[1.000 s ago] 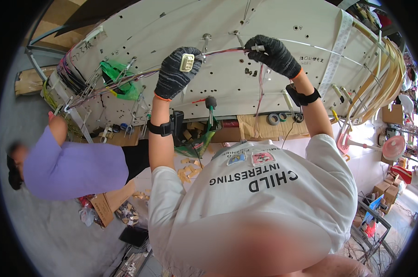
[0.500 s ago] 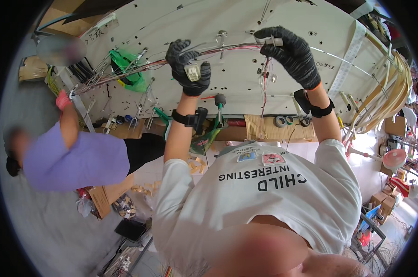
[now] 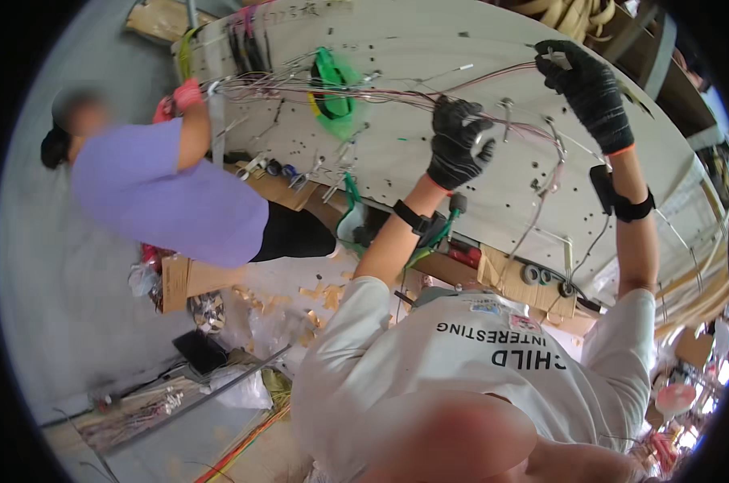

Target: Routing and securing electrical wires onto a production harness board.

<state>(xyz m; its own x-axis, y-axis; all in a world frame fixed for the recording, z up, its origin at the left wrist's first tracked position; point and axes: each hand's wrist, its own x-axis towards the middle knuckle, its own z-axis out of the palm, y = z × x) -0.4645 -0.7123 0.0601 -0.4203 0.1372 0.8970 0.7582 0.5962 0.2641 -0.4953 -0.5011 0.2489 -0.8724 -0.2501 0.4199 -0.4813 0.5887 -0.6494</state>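
Note:
My right hand [image 3: 587,92], in a dark striped glove with an orange cuff, is raised over the upper right of a pale board [image 3: 397,169]. Its fingers are closed on a small whitish connector [image 3: 554,58]. Thin reddish wires [image 3: 493,74] run to it from the left. Lower and further left, my left hand [image 3: 459,145] wears a matching glove and has its fingers curled beside the wire bundle [image 3: 380,95]. A pale piece of the white connector [image 3: 479,137] shows between thumb and fingers; the rest is hidden.
A co-worker in a purple shirt [image 3: 163,185] and pink gloves reaches to the bundle's left end. Metal pegs [image 3: 505,109] stand up from the board. A green bag [image 3: 332,88] hangs there. Tape rolls [image 3: 533,275] lie by the near edge; a black strap circles each of my wrists.
The view has turned, shifting the scene. My right hand is higher relative to my left, and the wires it holds now rise away from the bundle. My left hand has turned, hiding most of its connector.

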